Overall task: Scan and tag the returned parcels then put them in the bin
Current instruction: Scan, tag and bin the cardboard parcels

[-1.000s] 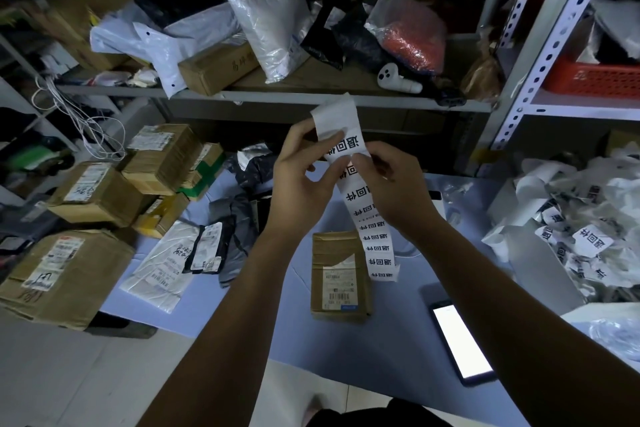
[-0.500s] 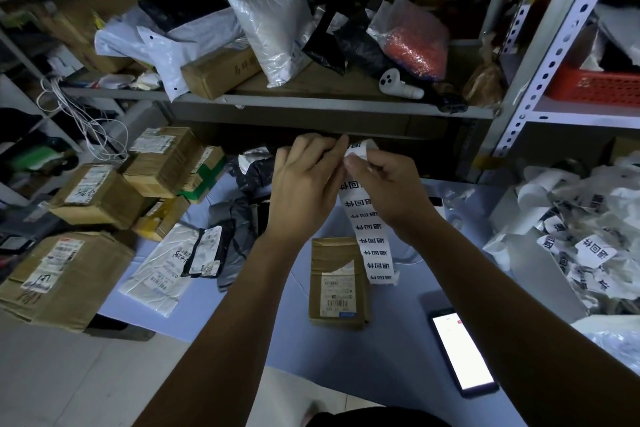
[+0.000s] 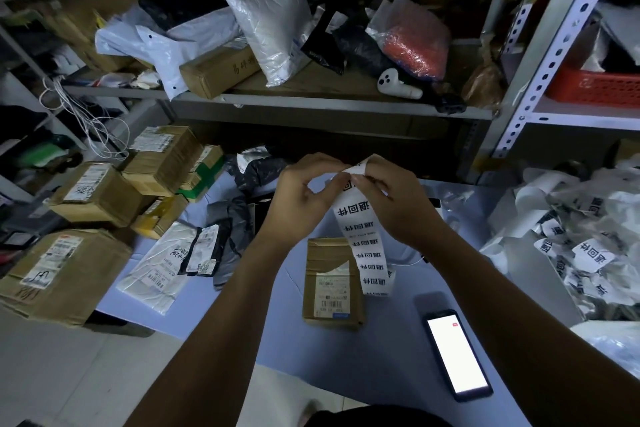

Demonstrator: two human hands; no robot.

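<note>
Only the head view here, and I'd call it mid-tagging: the small cardboard parcel (image 3: 331, 288) lies flat on the table (image 3: 277, 333) in front of me, shipping label up. I can't spot a return sticker on it, so sticking and binning are left, and no bin is in shot. Left grip (image 3: 298, 199) and right grip (image 3: 393, 204) both pinch the top end of the return-label strip (image 3: 370, 246), like I'm peeling one off, the rest dangling over the parcel, which looks scuffed with wrinkled brown tape, the lit phone (image 3: 456, 354) just beside it.
</note>
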